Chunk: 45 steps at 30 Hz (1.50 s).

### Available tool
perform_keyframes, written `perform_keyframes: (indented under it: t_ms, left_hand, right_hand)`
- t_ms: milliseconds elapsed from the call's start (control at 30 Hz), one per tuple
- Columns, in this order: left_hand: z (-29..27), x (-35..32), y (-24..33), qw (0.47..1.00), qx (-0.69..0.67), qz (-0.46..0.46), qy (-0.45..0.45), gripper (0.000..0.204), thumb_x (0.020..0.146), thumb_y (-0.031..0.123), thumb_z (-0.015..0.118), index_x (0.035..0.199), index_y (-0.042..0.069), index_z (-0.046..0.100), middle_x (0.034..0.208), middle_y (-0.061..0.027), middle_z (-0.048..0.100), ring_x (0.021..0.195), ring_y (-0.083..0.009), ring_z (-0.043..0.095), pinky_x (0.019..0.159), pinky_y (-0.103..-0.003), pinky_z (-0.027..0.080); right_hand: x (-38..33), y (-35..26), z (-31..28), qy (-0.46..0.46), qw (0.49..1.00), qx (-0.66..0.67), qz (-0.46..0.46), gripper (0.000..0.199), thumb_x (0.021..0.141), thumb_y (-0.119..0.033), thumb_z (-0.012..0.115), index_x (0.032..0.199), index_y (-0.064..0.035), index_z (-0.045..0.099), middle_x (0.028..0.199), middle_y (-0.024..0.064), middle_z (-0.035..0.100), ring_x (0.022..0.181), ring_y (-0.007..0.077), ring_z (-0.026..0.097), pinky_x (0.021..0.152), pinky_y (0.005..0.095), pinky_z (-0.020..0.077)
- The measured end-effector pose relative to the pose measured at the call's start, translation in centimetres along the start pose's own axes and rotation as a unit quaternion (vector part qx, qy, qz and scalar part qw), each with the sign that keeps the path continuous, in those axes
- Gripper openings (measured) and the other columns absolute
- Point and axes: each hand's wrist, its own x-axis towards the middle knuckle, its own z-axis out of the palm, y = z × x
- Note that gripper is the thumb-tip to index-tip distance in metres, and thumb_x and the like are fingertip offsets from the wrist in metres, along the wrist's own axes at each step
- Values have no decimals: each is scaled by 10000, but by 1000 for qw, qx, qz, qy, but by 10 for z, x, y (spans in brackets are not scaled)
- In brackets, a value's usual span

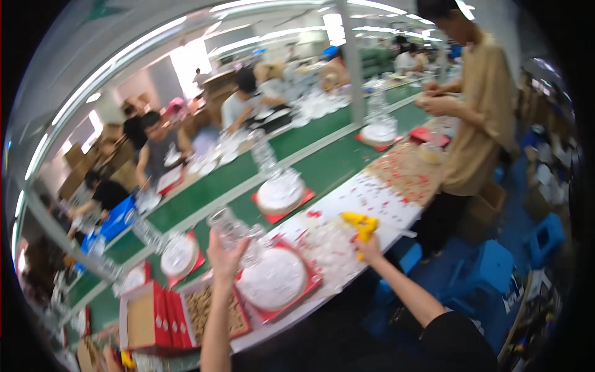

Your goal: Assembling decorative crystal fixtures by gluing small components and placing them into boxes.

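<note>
My right hand [369, 249] is closed around the handle of a yellow glue gun [360, 224], its nozzle pointing left. My left hand [224, 255] grips a transparent, ribbed, bottle-like piece [227, 220] that stands tilted over the work. Just right of that hand, a round white piece [273, 280] with a transparent, glossy top rests on a red square base [315, 286]. Where the transparent piece meets the round one is blurred. Between the glue gun and the round piece lies a heap of transparent plastic bits [331, 249].
Red boxes [145, 319] and a tray of small brown pieces [214, 313] stand at near left. Similar assemblies sit along the green conveyor [334, 170]. A person in tan [480, 111] stands at right, near blue stools [489, 266]. Small red pieces [403, 170] are scattered on the table.
</note>
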Motion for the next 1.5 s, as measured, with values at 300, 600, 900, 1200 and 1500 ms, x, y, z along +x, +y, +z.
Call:
perform_keyframes:
  t_ms: [300,600,900,1200,1500]
  left_hand:
    - [-20,136,-42,994,-3,62,-89,410,680,175,784,974,-48,605,842,-72,665,753,-143,627,718,-295,499]
    - [-9,207,-119,985,41,90,-139,497,632,223,769,1043,-3,603,796,-73,652,742,-165,611,716,-321,494]
    - [21,229,-223,992,6,-89,-94,509,676,236,759,1089,2,577,1028,-107,644,932,-211,621,844,-336,480]
    - [-8,193,-255,994,97,15,37,864,742,385,705,1396,-21,315,1350,-255,438,1279,-378,394,1075,-422,303]
    - [-90,-60,-30,973,47,7,-226,655,771,130,694,1342,14,395,1368,-220,390,1305,-371,348,1074,-427,311]
  right_hand:
    - [-7,-24,4,37,999,-23,29,221,787,-13,539,1005,21,547,811,76,643,658,137,609,545,256,516]
    - [-5,-16,-4,33,999,-5,14,126,791,-29,552,912,-6,581,814,66,644,635,126,601,542,248,510]
    - [-7,-22,-5,23,999,-9,29,319,803,-32,565,1107,22,490,832,92,643,623,127,584,515,223,482]
    - [0,-3,1,-26,998,-48,19,379,837,-67,566,1200,3,483,870,73,641,600,82,527,522,206,441]
    - [5,1,-22,-10,997,-81,-8,399,880,-120,534,1234,50,465,978,103,644,664,96,536,568,200,422]
